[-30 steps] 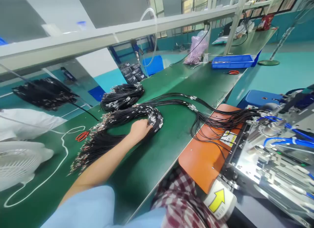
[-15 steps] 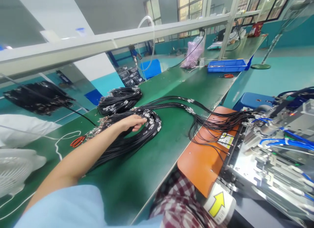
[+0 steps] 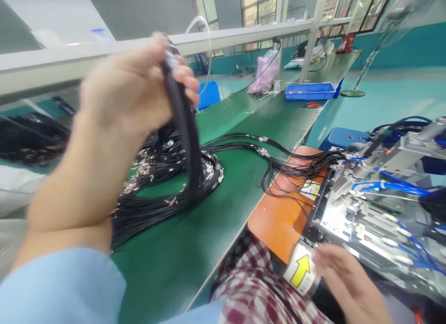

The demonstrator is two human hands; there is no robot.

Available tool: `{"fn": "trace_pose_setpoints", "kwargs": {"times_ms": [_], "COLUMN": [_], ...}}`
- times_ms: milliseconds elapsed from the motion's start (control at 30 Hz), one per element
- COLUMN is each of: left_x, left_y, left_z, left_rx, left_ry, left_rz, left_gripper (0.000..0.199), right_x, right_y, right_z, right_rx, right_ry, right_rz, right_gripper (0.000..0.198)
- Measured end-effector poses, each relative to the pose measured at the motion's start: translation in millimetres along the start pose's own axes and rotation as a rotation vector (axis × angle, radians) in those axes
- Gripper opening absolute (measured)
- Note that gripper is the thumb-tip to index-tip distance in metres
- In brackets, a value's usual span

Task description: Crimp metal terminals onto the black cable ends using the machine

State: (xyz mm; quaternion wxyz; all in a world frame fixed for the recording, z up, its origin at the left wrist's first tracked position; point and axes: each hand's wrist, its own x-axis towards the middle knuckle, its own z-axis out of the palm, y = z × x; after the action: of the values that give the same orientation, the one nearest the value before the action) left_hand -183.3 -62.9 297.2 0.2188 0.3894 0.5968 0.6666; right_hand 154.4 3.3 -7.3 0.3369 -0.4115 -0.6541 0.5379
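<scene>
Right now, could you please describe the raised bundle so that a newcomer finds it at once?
Start at the green table, then find the curved pile of black cables lying on it. Over that pile, the left hand grips a black bundle near its top. Unlike the flat-lying cables, this bundle is held up and hangs steeply.

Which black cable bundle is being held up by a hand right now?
The bundle in the left hand: its top is raised above the table, while the coil lies on it and other cables stretch toward the machine.
</scene>
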Motion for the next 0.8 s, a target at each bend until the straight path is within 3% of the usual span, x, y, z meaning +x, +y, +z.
{"fn": "trace_pose_setpoints", "kwargs": {"times_ms": [100, 200, 233, 333, 400, 433, 500, 567, 600, 667, 800], "left_x": [-13, -21, -22, -15, 3, 16, 43, 67, 75, 83, 69], "left_y": [-53, -119, -137, -177, -192, -198, -210, -223, -229, -243, -259], "left_z": [57, 97, 103, 94, 66, 47, 6, -29, -41, -52, -42], "left_rx": [-0.245, -0.405, -0.432, -0.223, 0.16, 0.379, 0.784, 1.151, 1.196, 1.217, 1.165], "left_ry": [-0.154, -0.228, -0.246, -0.463, -0.627, -0.597, -0.394, -0.391, -0.439, -0.574, -0.835], "left_rz": [-0.148, -0.325, -0.381, -0.398, -0.264, -0.133, 0.117, 0.058, -0.006, -0.099, -0.177], "left_gripper": [0.035, 0.027, 0.027, 0.033, 0.042, 0.044, 0.057, 0.092, 0.099, 0.091, 0.068], "right_x": [36, 55, 55, 50, 50, 52, 62, 73, 78, 82, 77], "right_y": [-38, -54, -54, -50, -51, -55, -65, -79, -86, -98, -107], "right_z": [59, 117, 133, 159, 156, 150, 130, 106, 95, 73, 42], "right_rx": [0.155, 0.239, 0.261, 0.291, 0.307, 0.323, 0.345, 0.316, 0.274, 0.133, -0.033], "right_ry": [-0.295, -0.387, -0.447, -0.464, -0.427, -0.402, -0.376, -0.408, -0.418, -0.39, -0.386], "right_rz": [-0.199, -0.264, -0.243, -0.164, -0.119, -0.071, -0.014, 0.013, 0.007, -0.024, -0.039], "right_gripper": [0.069, 0.091, 0.088, 0.026, 0.021, 0.021, 0.02, 0.019, 0.02, 0.023, 0.035]}}
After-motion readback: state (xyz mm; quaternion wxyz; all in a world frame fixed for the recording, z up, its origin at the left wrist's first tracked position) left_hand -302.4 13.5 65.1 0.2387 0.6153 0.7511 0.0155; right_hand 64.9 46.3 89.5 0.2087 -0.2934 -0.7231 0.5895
